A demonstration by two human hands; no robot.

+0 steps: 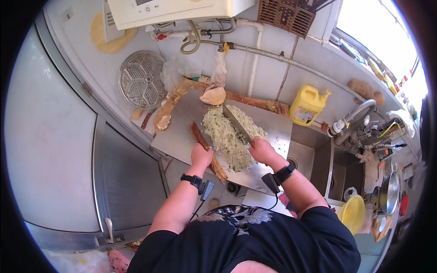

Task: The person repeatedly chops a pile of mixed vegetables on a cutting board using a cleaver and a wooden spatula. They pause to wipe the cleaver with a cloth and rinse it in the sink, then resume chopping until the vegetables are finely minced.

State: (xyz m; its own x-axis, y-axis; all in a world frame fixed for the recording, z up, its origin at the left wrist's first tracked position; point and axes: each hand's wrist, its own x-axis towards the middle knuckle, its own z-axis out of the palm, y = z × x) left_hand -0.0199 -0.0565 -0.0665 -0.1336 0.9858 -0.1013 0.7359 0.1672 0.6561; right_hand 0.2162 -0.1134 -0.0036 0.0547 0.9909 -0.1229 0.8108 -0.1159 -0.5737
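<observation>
My left hand (201, 156) is closed around a long brown bundle of thin sticks (217, 168), perhaps a bamboo scrubbing brush, held along the left side of a heap of finely chopped pale green vegetable (220, 136), likely cabbage. In my right hand (263, 151) is the handle of a cleaver (236, 123). Its blade slants away from me across the heap, with chopped pieces on both sides. Whether its edge touches the surface below is hidden. The heap lies on a metal-topped board (175, 126). A pale tan lump (213, 96) sits beyond the far end of the blade.
A yellow jug (308, 105) stands behind the metal double sink (304, 150) at right. A round perforated metal plate (143, 80) leans on the wall at left, near a brown-handled knife (146, 120). A yellow basin (352, 215) is at lower right. Pipes (259, 49) cross the wall.
</observation>
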